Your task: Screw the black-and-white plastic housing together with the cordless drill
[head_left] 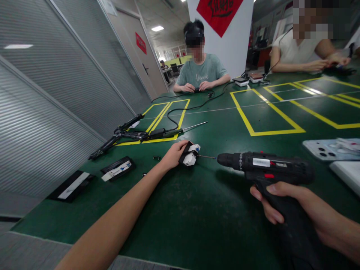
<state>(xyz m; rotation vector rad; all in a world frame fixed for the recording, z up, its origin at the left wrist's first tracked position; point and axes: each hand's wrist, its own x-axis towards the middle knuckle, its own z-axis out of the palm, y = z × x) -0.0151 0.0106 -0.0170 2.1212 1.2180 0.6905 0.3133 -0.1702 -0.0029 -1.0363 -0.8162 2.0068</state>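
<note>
Near the middle of the green table, my left hand [173,155] grips a small black and white part [191,155] from its left side. A black cordless drill [263,165] lies level in the air at the right, its long thin bit pointing left and its tip at the right side of the part. Whether the tip sits in a screw is too small to tell. My right hand [289,198] is wrapped around the drill's handle, with the thumb near the top of the grip.
Two black cases with white strips [118,168] [71,185] lie at the left. Behind them are a black folding stand [120,135] and a screwdriver [180,131]. A phone [329,149] is at the right. Two people sit across the green table [174,213].
</note>
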